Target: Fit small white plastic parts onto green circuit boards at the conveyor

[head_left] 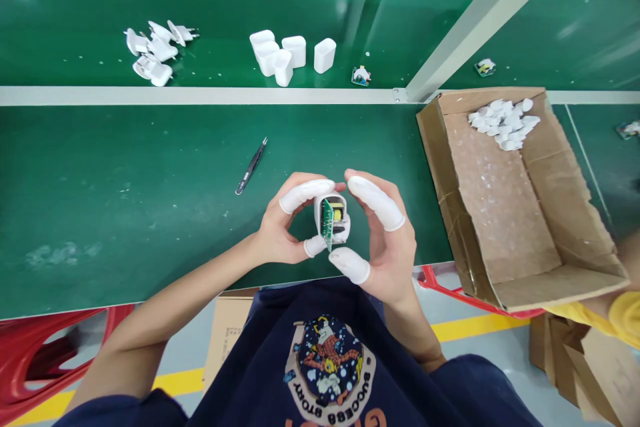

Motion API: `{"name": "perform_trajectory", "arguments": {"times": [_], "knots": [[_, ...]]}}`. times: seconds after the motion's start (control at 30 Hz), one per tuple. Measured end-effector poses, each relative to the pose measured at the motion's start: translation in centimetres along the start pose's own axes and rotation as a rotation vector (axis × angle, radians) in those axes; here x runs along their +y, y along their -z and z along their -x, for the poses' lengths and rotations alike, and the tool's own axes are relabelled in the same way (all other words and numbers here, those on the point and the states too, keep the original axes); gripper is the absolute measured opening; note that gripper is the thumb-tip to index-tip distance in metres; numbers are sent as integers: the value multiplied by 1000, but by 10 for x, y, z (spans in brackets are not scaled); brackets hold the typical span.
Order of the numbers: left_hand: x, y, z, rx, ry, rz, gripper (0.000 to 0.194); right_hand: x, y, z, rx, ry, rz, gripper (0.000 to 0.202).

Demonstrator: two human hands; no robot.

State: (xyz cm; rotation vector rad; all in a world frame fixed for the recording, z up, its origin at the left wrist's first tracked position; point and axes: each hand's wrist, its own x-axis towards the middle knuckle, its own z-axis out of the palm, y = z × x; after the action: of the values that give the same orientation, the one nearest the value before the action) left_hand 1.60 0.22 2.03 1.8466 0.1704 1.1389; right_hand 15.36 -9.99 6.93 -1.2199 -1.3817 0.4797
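Both hands met over the near edge of the green table [125,213]. The left hand [280,230] and the right hand [387,243], white covers on their fingertips, were closed together around a small white charger shell [334,219] with a green circuit board [327,221] standing in its open end. A black pair of tweezers [251,165] lay on the table just left of the hands, apart from them. To the right sat an open cardboard box [505,213] with small white pieces [503,123] heaped in its far corner. Beyond a pale rail [200,95], a cluster of white shells [287,55] and a pile of white plug parts [156,52] rested well away. Nothing lay between the hands and the tweezers.
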Motion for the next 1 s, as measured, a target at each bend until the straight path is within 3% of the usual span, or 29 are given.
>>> {"name": "perform_trajectory", "arguments": {"times": [0.33, 0.63, 0.83, 1.0], "knots": [[-2, -1, 1, 11, 3, -36, 63, -8, -3, -1, -28, -125, -67, 47], [-5, -9, 6, -48, 20, -41, 64, -8, 4, 3, -126, -327, -181, 63], [-5, -12, 7, -42, 10, -272, 60, -2, 7, 6, -96, -383, -197, 67], [-6, -13, 7, -35, -4, -287, 58, 0, 3, 10, -138, -431, -305, 61]]}}
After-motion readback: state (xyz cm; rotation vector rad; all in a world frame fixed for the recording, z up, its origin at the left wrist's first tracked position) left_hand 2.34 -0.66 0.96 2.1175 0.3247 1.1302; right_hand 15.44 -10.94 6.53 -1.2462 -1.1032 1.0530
